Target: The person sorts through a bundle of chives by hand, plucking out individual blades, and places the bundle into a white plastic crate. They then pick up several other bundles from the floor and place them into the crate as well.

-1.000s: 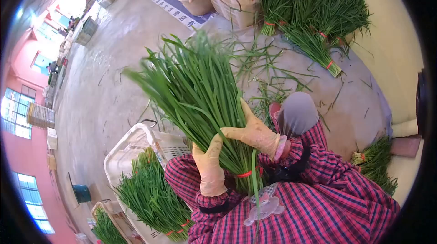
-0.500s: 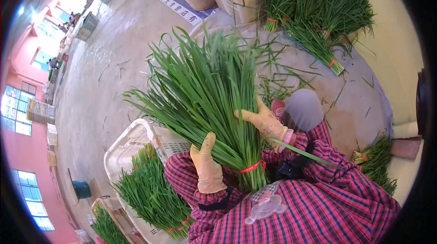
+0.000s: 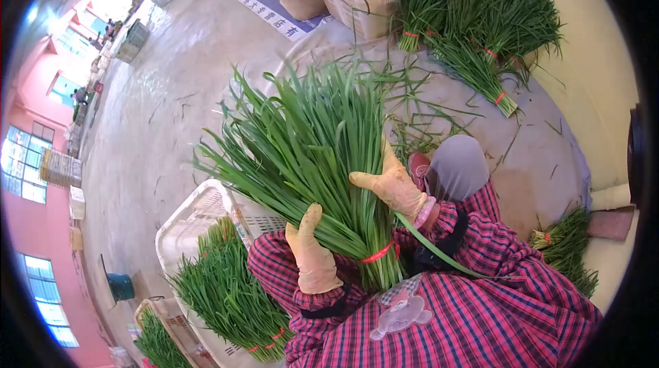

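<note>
- A red-and-navy plaid garment (image 3: 453, 313) with a bear patch (image 3: 401, 316) is filling the bottom of the frame.
- A green leafy bundle (image 3: 322, 155) is leaning at the centre of the frame, its leaves fanning toward the upper left and its stems pointing down at the patch; a red band (image 3: 377, 253) is circling those stems.
- The left grip (image 3: 312, 251), gloved, is touching the bundle's left side, thumb upward; its other fingers are mostly hiding, so I cannot tell how tightly it is closing.
- The right grip (image 3: 395, 186), also gloved, is grasping the bundle's right side, its thumb lying across the leaves.
- One long leaf (image 3: 436, 248) is trailing from below the right grip across the plaid.
- In the lower left, a white crate (image 3: 189, 222) is holding banded greens (image 3: 230, 292).
- Toward the right edge, a smaller bunch (image 3: 570, 251) is lying.
- Above the gray knee (image 3: 456, 169), loose leaves (image 3: 425, 110) are scattering over a pale sheet (image 3: 542, 152).
- In the upper right, banded bunches (image 3: 487, 11) are piling up beside a pale basket (image 3: 353, 7) and a bucket (image 3: 302, 4).
- Farthest off, a pink wall (image 3: 31, 231) is running down the left edge.
</note>
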{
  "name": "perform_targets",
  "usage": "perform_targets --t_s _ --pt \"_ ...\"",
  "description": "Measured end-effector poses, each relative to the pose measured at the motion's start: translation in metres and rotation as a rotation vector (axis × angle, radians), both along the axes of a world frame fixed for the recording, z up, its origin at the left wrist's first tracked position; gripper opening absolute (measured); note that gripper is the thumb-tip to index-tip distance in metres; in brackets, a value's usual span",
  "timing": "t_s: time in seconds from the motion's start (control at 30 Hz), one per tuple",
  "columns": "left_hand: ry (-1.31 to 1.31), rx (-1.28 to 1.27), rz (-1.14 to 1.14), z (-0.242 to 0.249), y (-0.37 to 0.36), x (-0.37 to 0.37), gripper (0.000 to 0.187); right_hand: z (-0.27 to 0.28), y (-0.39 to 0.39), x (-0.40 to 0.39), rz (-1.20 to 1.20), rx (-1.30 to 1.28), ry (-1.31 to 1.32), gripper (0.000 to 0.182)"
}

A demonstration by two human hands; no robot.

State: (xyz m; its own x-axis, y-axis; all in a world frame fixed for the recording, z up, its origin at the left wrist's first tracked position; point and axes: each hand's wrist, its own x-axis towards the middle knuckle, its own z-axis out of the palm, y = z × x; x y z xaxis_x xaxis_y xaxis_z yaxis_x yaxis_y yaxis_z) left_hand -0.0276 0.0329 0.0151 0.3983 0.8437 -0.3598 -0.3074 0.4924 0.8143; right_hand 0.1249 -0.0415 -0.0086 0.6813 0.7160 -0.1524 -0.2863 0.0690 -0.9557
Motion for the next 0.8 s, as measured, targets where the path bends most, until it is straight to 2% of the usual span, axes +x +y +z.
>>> perform_targets --t_s 0.1,0.17,0.2,0.23,0.3,0.33,0.37,0.43,0.5,0.57,0.6,0.67,0.7,0.77,0.8 --pt "-0.042 0.002 -0.018 0.0 0.001 -0.003 0.037 0.007 -0.005 -0.001 0.043 0.061 -0.058 0.076" --pt "-0.077 -0.039 0.007 -0.005 0.006 -0.007 0.036 0.013 -0.009 -0.001 -0.071 0.127 0.085 0.064" --pt "-0.141 -0.017 0.004 -0.007 0.01 -0.006 0.036 0.005 -0.012 0.006 -0.071 0.101 0.054 0.057" --pt "-0.14 -0.009 0.01 -0.007 0.012 -0.007 0.036 -0.002 -0.017 0.01 -0.064 0.107 0.055 0.057" --pt "-0.131 -0.121 0.096 -0.004 0.015 -0.01 0.037 -0.016 -0.028 0.017 -0.119 -0.054 0.27 0.057" --pt "-0.133 -0.115 0.103 -0.005 0.013 -0.01 0.037 -0.02 -0.028 0.022 0.054 -0.131 0.261 0.059" --pt "-0.105 -0.107 0.139 -0.003 0.014 -0.01 0.039 -0.022 -0.03 0.019 0.06 -0.126 0.261 0.059" --pt "-0.074 -0.096 0.179 0.001 0.015 -0.009 0.04 -0.021 -0.037 0.012 0.525 0.123 0.378 0.063" --pt "-0.038 0.095 0.136 0.009 0.018 -0.003 0.042 0.003 -0.033 0.006 0.674 0.108 0.199 0.084" --pt "0.038 0.145 0.093 0.025 0.008 0.011 0.047 -0.003 -0.027 0.0 0.593 -0.011 -0.151 0.094" --pt "0.065 0.242 -0.012 0.024 0.006 0.016 0.05 -0.002 -0.025 -0.003 0.585 -0.009 -0.146 0.094" --pt "0.051 0.459 -0.223 0.022 0.008 0.02 0.056 0.002 -0.022 -0.006 0.47 -0.04 0.245 0.098" --pt "0.052 0.458 -0.227 0.026 0.006 0.018 0.056 -0.006 -0.022 -0.004 0.466 -0.04 0.247 0.098" --pt "0.231 0.532 -0.115 0.048 -0.001 0.016 0.054 -0.018 -0.016 0.001 0.327 0.01 0.466 0.091" --pt "0.309 0.589 -0.066 0.05 0.003 0.008 0.043 -0.009 -0.021 0.005 0.335 0.111 0.612 0.08"
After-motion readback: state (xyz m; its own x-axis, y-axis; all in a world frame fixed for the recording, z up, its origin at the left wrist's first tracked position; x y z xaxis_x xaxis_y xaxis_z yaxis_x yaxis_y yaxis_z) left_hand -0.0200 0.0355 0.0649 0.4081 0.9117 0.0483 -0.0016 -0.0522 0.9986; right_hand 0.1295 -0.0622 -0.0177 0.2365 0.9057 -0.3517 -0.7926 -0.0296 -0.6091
